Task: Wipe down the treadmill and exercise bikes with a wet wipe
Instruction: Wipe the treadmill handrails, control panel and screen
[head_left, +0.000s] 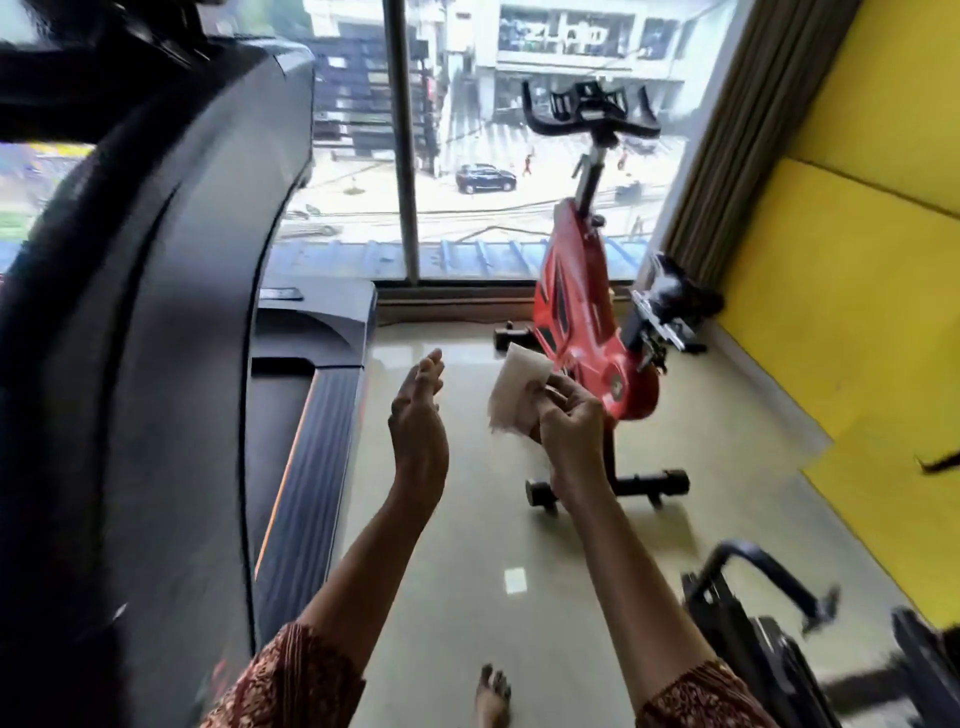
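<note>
A person stands on the floor (467, 545) with the treadmill (156, 364) close at left and another machine (753, 623) at lower right. An exercise bike (587, 332) stands ahead, before the window (467, 156), with a curtain (727, 130) to its right. The right hand (569, 421) holds a wet wipe (517, 395) beside the left hand (418, 415).
</note>
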